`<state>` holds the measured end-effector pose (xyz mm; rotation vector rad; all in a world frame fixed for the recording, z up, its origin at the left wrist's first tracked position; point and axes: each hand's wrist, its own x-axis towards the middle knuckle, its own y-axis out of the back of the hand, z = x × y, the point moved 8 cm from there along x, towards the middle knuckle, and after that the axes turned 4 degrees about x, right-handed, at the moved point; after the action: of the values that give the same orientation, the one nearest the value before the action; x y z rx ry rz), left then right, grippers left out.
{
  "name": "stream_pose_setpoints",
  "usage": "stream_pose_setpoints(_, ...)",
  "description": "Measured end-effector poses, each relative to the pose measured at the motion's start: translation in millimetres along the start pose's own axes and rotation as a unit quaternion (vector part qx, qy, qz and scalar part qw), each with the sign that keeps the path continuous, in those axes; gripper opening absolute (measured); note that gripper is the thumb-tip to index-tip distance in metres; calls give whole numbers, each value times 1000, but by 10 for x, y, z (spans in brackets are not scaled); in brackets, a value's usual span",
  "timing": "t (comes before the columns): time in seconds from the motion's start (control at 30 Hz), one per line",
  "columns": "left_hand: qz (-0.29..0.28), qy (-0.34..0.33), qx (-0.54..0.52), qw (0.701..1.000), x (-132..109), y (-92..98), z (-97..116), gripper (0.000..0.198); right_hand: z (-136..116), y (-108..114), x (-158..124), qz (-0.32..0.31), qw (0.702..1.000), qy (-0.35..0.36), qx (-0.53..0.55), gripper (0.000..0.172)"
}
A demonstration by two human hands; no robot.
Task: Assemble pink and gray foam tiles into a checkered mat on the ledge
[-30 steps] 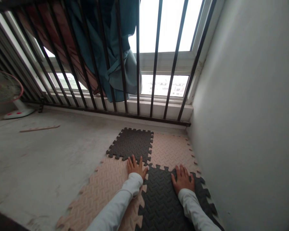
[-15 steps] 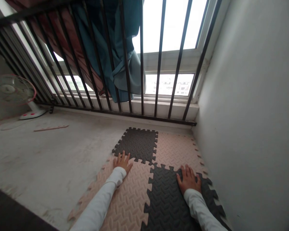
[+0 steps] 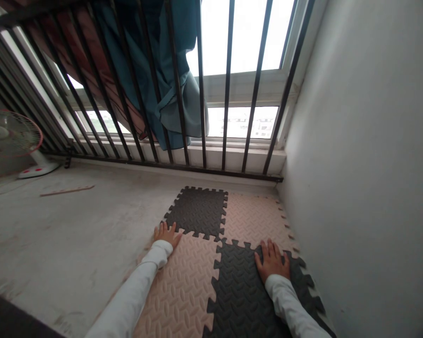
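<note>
Foam floor tiles with toothed edges lie joined in a checker pattern. My left hand [image 3: 167, 234] rests with fingers spread on the far left corner of the near pink tile [image 3: 183, 281], by its seam with the far black tile [image 3: 199, 212]. Flat on the near black tile [image 3: 243, 286] lies my right hand [image 3: 273, 260], its fingers apart and the tips at the seam with the far pink tile [image 3: 255, 218]. Neither hand holds anything. My left sleeve covers part of the near pink tile's outer edge.
A white wall [image 3: 366, 164] rises close on the right. Dark metal railing [image 3: 197, 169] runs along the window, with a blue curtain [image 3: 176, 80] behind it. On the concrete floor [image 3: 91, 225] are a fan [image 3: 38, 166] and a thin strip [image 3: 67, 191].
My left hand has slid left along the seam to the near pink tile's corner. My right hand stays in place on the black tile. The view has shifted slightly.
</note>
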<state>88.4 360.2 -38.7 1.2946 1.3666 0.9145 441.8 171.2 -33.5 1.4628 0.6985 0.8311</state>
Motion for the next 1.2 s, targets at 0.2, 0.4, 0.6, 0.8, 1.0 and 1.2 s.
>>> stream_pose_setpoints(0.2, 71, -112, -55, 990, 98, 358, 966, 62, -21, 68, -31, -22, 1000, -8, -3, 52)
stream_pose_setpoints(0.4, 83, -282, -119, 948, 138, 537, 2193, 59, 10, -9, -4, -4, 1000, 3, 3, 53)
stream_pose_setpoints(0.6, 111, -284, -143, 942, 193, 610, 2344, 54, 46, -60, -10, 32, 999, 20, 5, 52)
stream_pose_setpoints(0.8, 134, -262, -137, 946, 262, 833, 2392, 59, 45, -52, -21, 40, 999, 27, -1, 52)
stream_pose_setpoints(1.0, 148, -237, -136, 951, 373, 912, 2524, 58, 73, -122, 5, 18, 1000, 21, 0, 54)
stream_pose_setpoints(1.2, 144, -230, -139, 952, 562, 919, 2560, 56, 93, -174, 20, 28, 999, 35, -1, 54)
